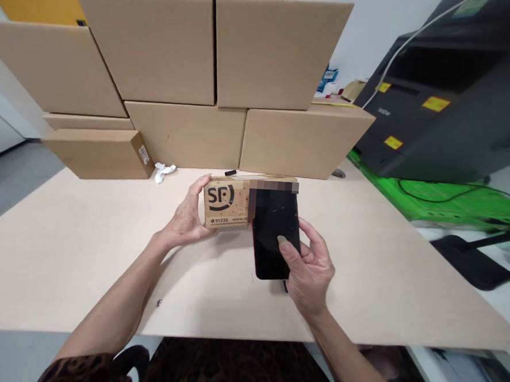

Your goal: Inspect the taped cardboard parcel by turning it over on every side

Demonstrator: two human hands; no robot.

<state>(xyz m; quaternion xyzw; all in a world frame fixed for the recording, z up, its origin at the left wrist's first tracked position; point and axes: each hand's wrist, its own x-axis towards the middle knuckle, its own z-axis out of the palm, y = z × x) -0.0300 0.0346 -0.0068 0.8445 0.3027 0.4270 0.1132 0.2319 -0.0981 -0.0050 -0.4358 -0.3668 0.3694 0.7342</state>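
My left hand [189, 216] grips the left end of a small brown cardboard box [226, 203] printed with "SF" and a phone number. The box is held over the middle of the table [214, 292], its printed side facing me. In my right hand [309, 263] is a black smartphone [273, 238] with a reddish edge and a dark screen, my thumb lying across it. The phone stands upright in front of the box's right part and hides it. A blurred patch covers the phone's top and some of the box.
Large cardboard boxes [184, 135] are stacked along the back. A flatter box [106, 153] lies at the left, beside crumpled white tissue [163, 172]. A small black object [231, 173] lies behind the held box. A dark printer [441, 110] on a green base [444, 205] stands at right.
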